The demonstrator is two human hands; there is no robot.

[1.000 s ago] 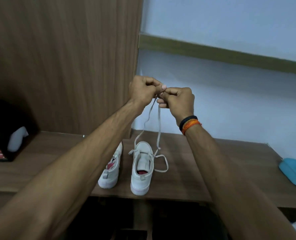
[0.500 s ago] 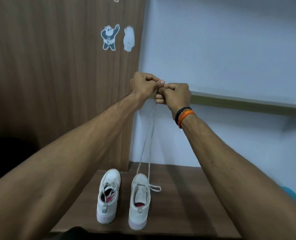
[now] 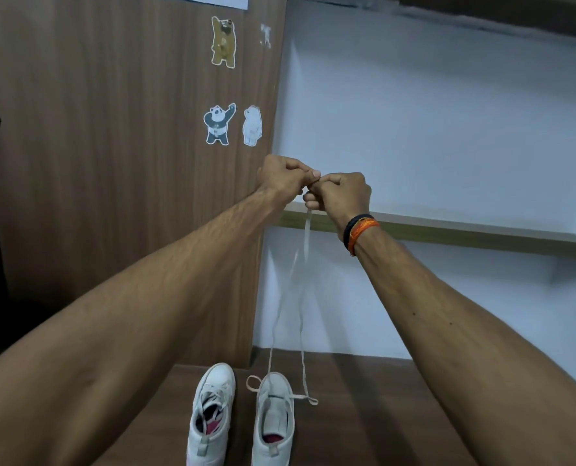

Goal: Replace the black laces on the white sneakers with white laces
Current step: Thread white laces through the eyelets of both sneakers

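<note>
White lace (image 3: 305, 264) runs from the right sneaker (image 3: 273, 418) on the surface up to both hands, left grip (image 3: 281, 176) and right grip (image 3: 342, 193) pinching its ends together. Looks like evening-out; next, threading upper eyelets.

Single head view, looking forward and down along outstretched arms toward wooden shelf (image 3: 364, 398), wall behind.

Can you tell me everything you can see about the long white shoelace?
The white lace is a thin, flat-looking cord. Its two strands rise from the right sneaker, draw together and meet high up, where the left hand and right hand pinch its ends. Low down it passes across the sneaker's front, with a small loop showing on each side above the wooden surface.
</note>
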